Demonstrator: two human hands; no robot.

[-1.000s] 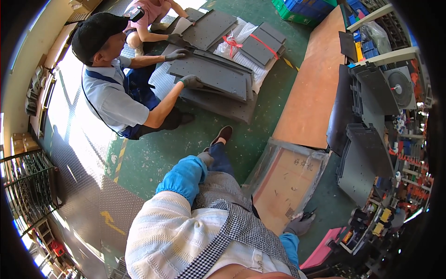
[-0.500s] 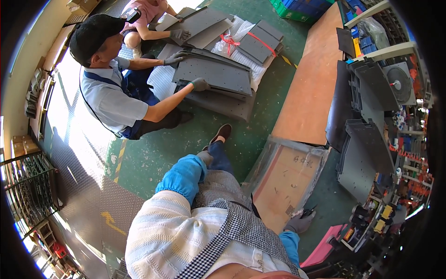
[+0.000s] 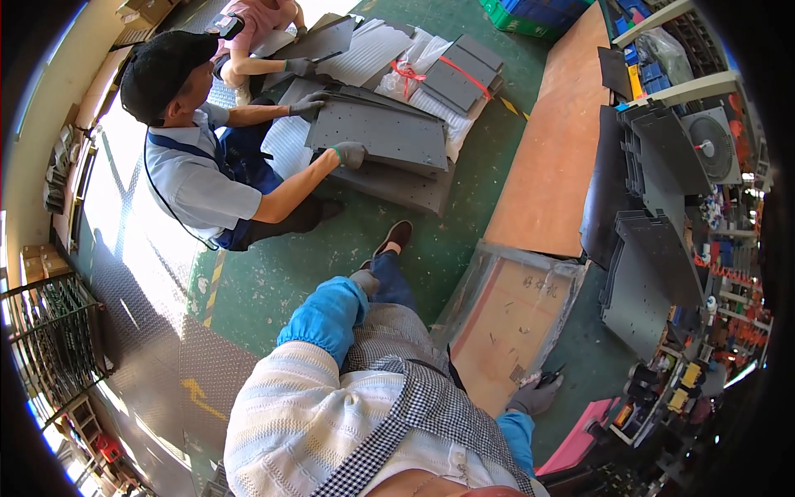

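Note:
My left hand (image 3: 364, 282), in a grey glove, is by my bent leg in blue trousers, below the blue sleeve cover (image 3: 325, 319). Its fingers are mostly hidden. Low on the right, my right hand (image 3: 536, 395), also grey-gloved, is closed around a small dark object (image 3: 547, 378) whose kind I cannot make out. That hand is beside a wooden board (image 3: 517, 323) edged with clear plastic film. Ahead, a co-worker in a black cap has both gloved hands on the top dark grey metal panel (image 3: 377, 132) of a stack. A second person, in pink, handles another grey panel (image 3: 327, 43).
Red-tied grey panels (image 3: 464, 74) lie on white foam sheeting (image 3: 450, 120). A long plywood surface (image 3: 546, 166) runs along the right, with slotted grey panels (image 3: 650, 277) leaning beyond it. A fan (image 3: 712, 147) and green and blue crates (image 3: 526, 18) are farther off.
The person in pink has drawn a grey panel up and to the left, uncovering white foam sheeting. The capped co-worker's near hand has shifted slightly left along the panel. My hands look unmoved.

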